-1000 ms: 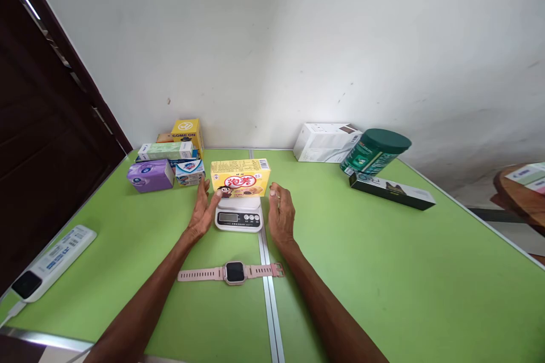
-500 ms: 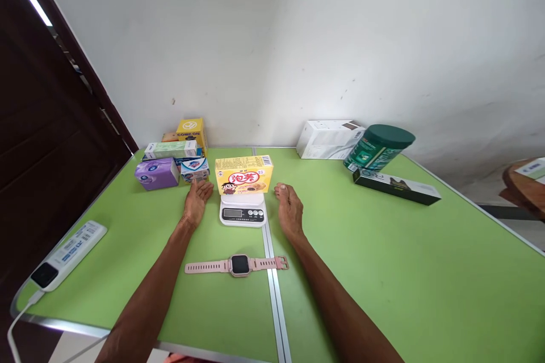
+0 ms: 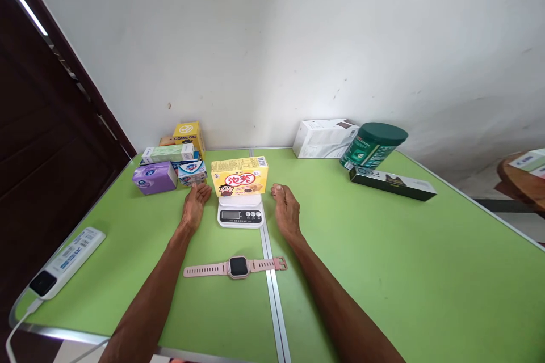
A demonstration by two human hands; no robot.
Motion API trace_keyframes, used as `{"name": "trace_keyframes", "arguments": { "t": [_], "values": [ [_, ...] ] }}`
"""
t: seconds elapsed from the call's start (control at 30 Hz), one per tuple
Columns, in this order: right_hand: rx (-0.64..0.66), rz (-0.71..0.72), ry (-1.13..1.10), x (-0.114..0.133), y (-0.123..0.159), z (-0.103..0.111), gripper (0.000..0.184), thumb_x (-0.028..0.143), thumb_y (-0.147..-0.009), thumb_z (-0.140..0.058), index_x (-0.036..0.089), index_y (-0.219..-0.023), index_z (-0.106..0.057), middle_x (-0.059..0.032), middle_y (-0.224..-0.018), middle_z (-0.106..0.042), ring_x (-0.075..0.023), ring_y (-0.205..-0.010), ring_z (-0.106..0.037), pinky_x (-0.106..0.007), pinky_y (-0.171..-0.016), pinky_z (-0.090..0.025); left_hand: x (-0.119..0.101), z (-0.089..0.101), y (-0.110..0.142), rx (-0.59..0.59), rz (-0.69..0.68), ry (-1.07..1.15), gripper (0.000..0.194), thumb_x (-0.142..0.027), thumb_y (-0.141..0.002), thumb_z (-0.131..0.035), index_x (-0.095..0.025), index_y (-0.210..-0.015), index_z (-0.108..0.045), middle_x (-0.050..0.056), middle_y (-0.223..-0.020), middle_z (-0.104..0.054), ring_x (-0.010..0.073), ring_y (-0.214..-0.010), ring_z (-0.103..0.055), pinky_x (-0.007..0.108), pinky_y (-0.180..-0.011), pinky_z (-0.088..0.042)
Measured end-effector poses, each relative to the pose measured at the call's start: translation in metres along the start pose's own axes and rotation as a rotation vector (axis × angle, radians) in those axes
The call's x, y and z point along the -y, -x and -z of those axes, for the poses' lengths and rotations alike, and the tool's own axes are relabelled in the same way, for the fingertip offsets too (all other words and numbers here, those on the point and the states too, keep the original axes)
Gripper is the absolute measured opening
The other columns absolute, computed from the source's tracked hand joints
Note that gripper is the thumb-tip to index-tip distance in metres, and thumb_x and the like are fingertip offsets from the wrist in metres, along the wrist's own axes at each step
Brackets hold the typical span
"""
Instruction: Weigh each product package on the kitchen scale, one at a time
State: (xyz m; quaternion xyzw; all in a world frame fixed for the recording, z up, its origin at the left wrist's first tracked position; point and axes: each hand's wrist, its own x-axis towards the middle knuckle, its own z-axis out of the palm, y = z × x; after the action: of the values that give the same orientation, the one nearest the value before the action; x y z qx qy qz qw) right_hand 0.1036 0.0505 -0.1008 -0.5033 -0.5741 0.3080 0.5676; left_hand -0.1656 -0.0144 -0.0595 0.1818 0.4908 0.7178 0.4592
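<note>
A yellow snack box point(image 3: 239, 177) with red lettering stands on the white kitchen scale point(image 3: 240, 215), whose display looks blank. My left hand point(image 3: 196, 204) rests on the table to the left of the box, fingers stretched out, near a small white and blue soap box point(image 3: 192, 173). To the right of the box lies my right hand point(image 3: 286, 208), its fingers loosely extended and apart from the box. Neither hand holds anything. A pink smartwatch point(image 3: 238, 266) lies flat in front of the scale, its strap spread out sideways between my forearms.
On the left are a purple tissue pack point(image 3: 155, 177), a pale green carton point(image 3: 168, 153) and a yellow box point(image 3: 189, 135). A white power bank point(image 3: 68, 264) with a cable lies front left. At right are a white box point(image 3: 324, 139), a green tub point(image 3: 374, 144) and a long black box point(image 3: 392, 183).
The view has shifted slightly. Both hands remain beside the yellow snack box, and nothing has been picked up or put down.
</note>
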Motion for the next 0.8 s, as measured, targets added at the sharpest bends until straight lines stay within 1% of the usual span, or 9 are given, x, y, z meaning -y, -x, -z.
{"name": "trace_keyframes", "arguments": {
  "t": [0.13, 0.27, 0.47, 0.63, 0.8],
  "values": [
    [0.001, -0.007, 0.01, 0.0, 0.0, 0.0, 0.06, 0.077, -0.106, -0.038, 0.026, -0.1, -0.068, -0.0125, -0.1, -0.077, -0.0308, -0.096, -0.072, -0.055, -0.101, -0.06, 0.0, 0.0, 0.0, 0.013, -0.002, 0.019, 0.035, -0.052, -0.102, -0.075, -0.017, -0.095, -0.079, 0.016, -0.105, -0.084, 0.028, -0.123, -0.081, 0.048, -0.13, -0.05],
    [-0.006, -0.015, 0.007, 0.003, 0.0, -0.001, 0.06, 0.078, -0.105, -0.037, 0.026, -0.098, -0.067, -0.0121, -0.099, -0.077, -0.0309, -0.096, -0.072, -0.055, -0.101, -0.06, 0.001, 0.0, 0.001, 0.019, -0.007, 0.034, 0.035, -0.05, -0.1, -0.078, -0.016, -0.095, -0.079, 0.016, -0.104, -0.084, 0.0283, -0.123, -0.081, 0.047, -0.13, -0.05],
    [0.01, -0.038, -0.002, 0.007, 0.001, 0.0, 0.06, 0.079, -0.103, -0.039, 0.026, -0.097, -0.067, -0.0132, -0.099, -0.077, -0.0319, -0.094, -0.07, -0.058, -0.102, -0.059, 0.006, 0.0, -0.001, 0.018, -0.031, 0.03, 0.035, -0.052, -0.099, -0.08, -0.018, -0.095, -0.079, 0.011, -0.096, -0.085, 0.0262, -0.115, -0.082, 0.049, -0.129, -0.051],
    [0.009, -0.068, -0.004, 0.012, 0.003, 0.001, 0.063, 0.082, -0.102, -0.038, 0.026, -0.096, -0.067, -0.0125, -0.1, -0.078, -0.0301, -0.096, -0.07, -0.053, -0.102, -0.058, 0.01, 0.004, -0.003, 0.063, -0.052, 0.005, 0.047, -0.059, -0.088, -0.09, -0.015, -0.098, -0.079, 0.013, -0.099, -0.084, 0.0301, -0.12, -0.081, 0.053, -0.129, -0.05],
    [0.012, -0.095, -0.031, 0.018, 0.005, 0.003, 0.067, 0.086, -0.097, -0.042, 0.025, -0.097, -0.068, -0.0144, -0.105, -0.079, -0.0316, -0.102, -0.072, -0.054, -0.106, -0.057, 0.016, 0.008, -0.006, 0.065, -0.085, -0.035, 0.054, -0.066, -0.083, -0.091, -0.016, -0.1, -0.079, 0.014, -0.105, -0.084, 0.0334, -0.129, -0.078, 0.057, -0.13, -0.048]
  ]
}}
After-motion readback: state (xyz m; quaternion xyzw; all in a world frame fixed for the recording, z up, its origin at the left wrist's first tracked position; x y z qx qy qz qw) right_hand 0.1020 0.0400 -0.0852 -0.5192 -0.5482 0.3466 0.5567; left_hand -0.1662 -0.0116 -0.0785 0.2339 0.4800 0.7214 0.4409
